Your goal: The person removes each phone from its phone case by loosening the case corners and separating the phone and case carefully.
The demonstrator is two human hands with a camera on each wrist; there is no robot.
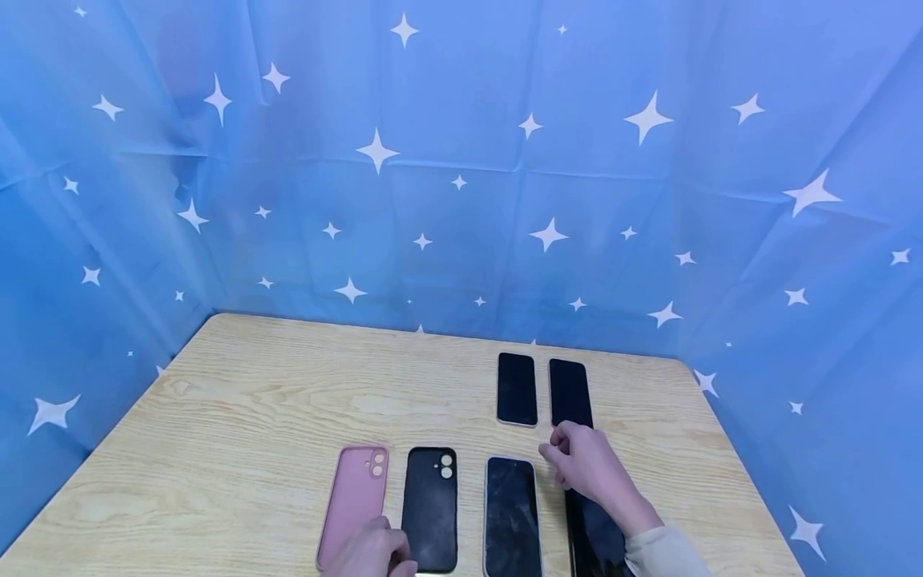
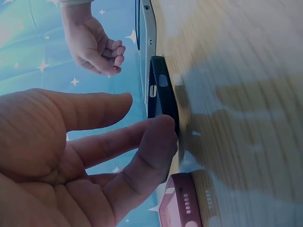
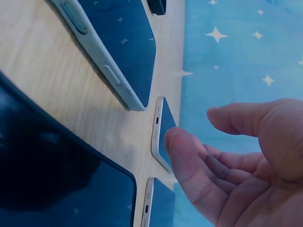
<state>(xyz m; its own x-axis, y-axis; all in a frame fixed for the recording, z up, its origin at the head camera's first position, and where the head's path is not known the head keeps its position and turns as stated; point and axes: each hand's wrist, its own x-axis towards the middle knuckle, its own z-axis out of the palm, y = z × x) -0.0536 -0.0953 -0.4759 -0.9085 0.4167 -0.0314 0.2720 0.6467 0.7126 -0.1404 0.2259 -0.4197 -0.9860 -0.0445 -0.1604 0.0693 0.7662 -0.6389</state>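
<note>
My left hand (image 1: 371, 551) is at the front of the table by a pink phone case (image 1: 355, 490) and a black phone case (image 1: 430, 521). In the left wrist view its fingers are loosely bent with the thumb apart, and nothing is between them. A fingertip overlaps the black case's edge; contact is unclear. My right hand (image 1: 587, 465) hovers with relaxed fingers and holds nothing. Left of it lies a phone in a pale case (image 1: 512, 517), screen up. Under the right forearm lies a larger dark glossy device (image 1: 594, 529), partly hidden.
Two more phones lie screen up at the back, a left one (image 1: 517, 389) and a right one (image 1: 570, 391), whose near end the right hand partly covers. A blue curtain with white stars (image 1: 461, 240) hangs around the wooden table (image 1: 245, 433).
</note>
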